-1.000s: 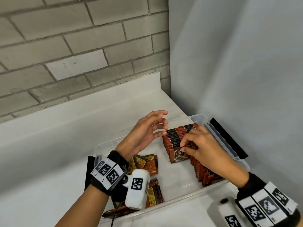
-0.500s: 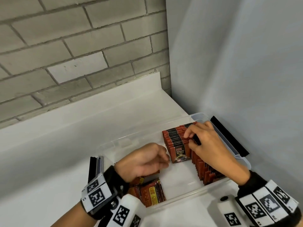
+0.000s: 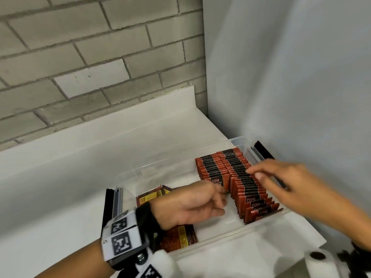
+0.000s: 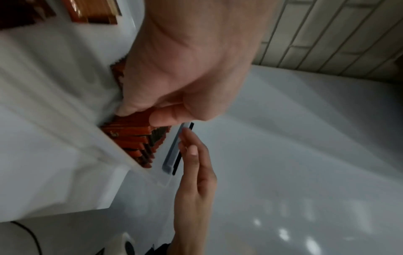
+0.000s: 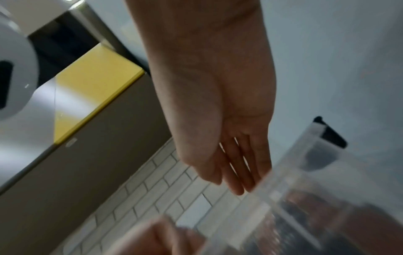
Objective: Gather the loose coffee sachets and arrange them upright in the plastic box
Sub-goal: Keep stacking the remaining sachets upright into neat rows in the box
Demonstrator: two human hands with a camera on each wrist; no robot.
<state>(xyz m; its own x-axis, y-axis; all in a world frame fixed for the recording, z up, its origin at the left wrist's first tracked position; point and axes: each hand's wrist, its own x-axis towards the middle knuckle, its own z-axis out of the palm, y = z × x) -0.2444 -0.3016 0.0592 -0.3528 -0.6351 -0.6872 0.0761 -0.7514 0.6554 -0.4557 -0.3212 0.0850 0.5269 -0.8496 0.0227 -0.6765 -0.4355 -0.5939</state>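
White counter [image 3: 84, 177]; plastic box [image 3: 140, 173]; sachets [image 3: 241, 177] marked "D2X"; left hand [image 3: 192, 203] pinching sachet, right hand [image 3: 289, 183] fingers straight.

You can read "D2X" on the front red-and-black upright coffee sachet [image 3: 217, 181] in the left row, and again on the nearest sachets of the right row [image 3: 253, 201]. Yellow label print on the loose flat red sachets [image 3: 181, 237] is too small to read.
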